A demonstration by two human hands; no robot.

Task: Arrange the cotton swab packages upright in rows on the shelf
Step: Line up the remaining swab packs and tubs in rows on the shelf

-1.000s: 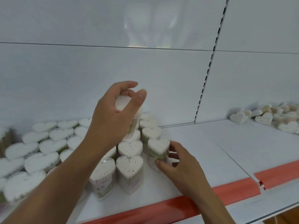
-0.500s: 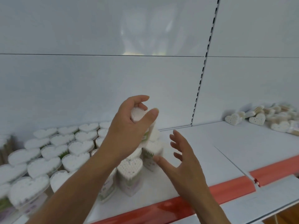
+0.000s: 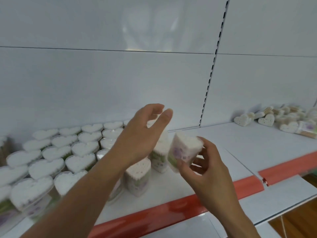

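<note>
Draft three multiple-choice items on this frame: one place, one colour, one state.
1. Where does the loose pile of cotton swab packages lie?
A. At the back, far right
B. At the left front edge
C. On the floor

2. What colour is the front strip of the shelf?
A. Blue
B. Red
C. Yellow

3. How is the heart-shaped package at the right hand?
A. Standing on the shelf, untouched
B. Held, tilted
C. Lying flat under the palm

Key: 1 A, the pile sits at the rear on the far right. 2 B, the strip along the edge is red. 3 B, the fingers curl round it and it sits aslant.
</note>
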